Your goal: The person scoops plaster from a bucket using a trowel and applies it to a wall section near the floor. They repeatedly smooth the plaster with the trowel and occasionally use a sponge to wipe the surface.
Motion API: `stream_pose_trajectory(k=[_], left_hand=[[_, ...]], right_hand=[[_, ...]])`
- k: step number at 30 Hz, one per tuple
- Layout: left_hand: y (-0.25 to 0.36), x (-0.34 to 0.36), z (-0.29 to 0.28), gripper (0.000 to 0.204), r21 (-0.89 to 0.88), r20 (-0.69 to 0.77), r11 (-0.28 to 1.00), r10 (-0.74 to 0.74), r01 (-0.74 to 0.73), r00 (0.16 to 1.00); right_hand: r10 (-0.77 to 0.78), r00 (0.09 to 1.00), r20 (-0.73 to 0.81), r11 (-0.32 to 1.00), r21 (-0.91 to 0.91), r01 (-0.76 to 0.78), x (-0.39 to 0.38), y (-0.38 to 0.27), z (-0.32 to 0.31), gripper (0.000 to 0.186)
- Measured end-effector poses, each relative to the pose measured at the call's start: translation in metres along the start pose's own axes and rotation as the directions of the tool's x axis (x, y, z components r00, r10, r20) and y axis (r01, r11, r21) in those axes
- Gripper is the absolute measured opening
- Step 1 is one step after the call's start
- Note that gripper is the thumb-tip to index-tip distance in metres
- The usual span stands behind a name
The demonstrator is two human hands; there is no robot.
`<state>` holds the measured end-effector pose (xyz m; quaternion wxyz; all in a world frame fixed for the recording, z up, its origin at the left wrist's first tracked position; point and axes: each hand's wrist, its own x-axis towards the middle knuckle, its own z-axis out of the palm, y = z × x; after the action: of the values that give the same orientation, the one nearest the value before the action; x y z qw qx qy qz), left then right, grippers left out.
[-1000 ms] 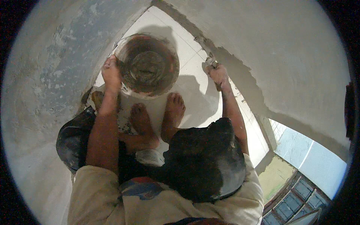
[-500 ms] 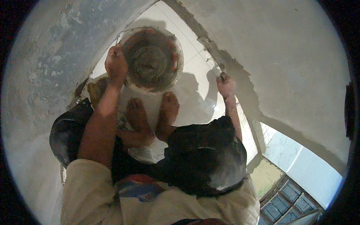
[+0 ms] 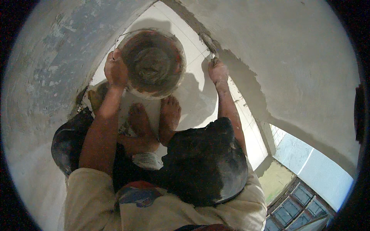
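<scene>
My left hand (image 3: 115, 70) grips the rim of a round bucket (image 3: 152, 63) smeared with grey plaster, held above my bare feet (image 3: 154, 119). My right hand (image 3: 218, 72) holds a trowel (image 3: 208, 44) whose blade lies against the plastered wall (image 3: 293, 65) at the corner with the white tiled ledge (image 3: 192, 96). My knees in dark trousers (image 3: 204, 165) fill the lower middle of the view.
Rough grey plastered walls close in on the left (image 3: 50, 77) and right. I squat on a narrow white tiled ledge. Far below at the lower right are a yellowish surface (image 3: 275, 179), a pale blue wall and windows (image 3: 304, 210).
Both hands have risen: the bucket has moved up and to the right, and the right hand with the trowel has moved up along the wall corner.
</scene>
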<state>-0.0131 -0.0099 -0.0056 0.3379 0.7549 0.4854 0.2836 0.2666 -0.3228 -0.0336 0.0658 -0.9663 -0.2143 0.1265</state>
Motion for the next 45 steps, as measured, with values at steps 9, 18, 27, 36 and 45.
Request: stream_pose_trajectory(k=[9, 18, 27, 36, 45], left_hand=[[-0.003, 0.002, 0.001, 0.049, -0.067, -0.015, 0.998, -0.016, 0.015, 1.0], [-0.02, 0.01, 0.007, 0.049, -0.166, 0.056, 0.971, -0.166, 0.173, 0.985], [-0.036, 0.015, 0.003, 0.05, -0.158, 0.062, 0.968, -0.186, 0.194, 0.98], [-0.017, 0.012, 0.0, 0.052, -0.079, 0.057, 0.978, -0.19, 0.194, 0.98], [-0.015, 0.01, -0.001, 0.052, -0.061, 0.06, 0.977, -0.199, 0.203, 0.978]], right_hand=[[0.069, 0.997, -0.023, 0.978, 0.196, -0.063, -0.006, 0.018, -0.034, 0.039], [-0.137, 0.975, -0.175, 0.989, 0.037, 0.145, -0.032, 0.045, -0.013, 0.038], [-0.021, 0.998, 0.066, 0.999, 0.025, 0.019, -0.006, 0.025, -0.008, 0.039], [0.057, 0.996, 0.074, 0.986, 0.155, -0.067, -0.002, 0.069, -0.045, 0.047], [0.098, 0.992, -0.074, 0.989, 0.118, -0.089, -0.068, 0.065, -0.086, 0.046]])
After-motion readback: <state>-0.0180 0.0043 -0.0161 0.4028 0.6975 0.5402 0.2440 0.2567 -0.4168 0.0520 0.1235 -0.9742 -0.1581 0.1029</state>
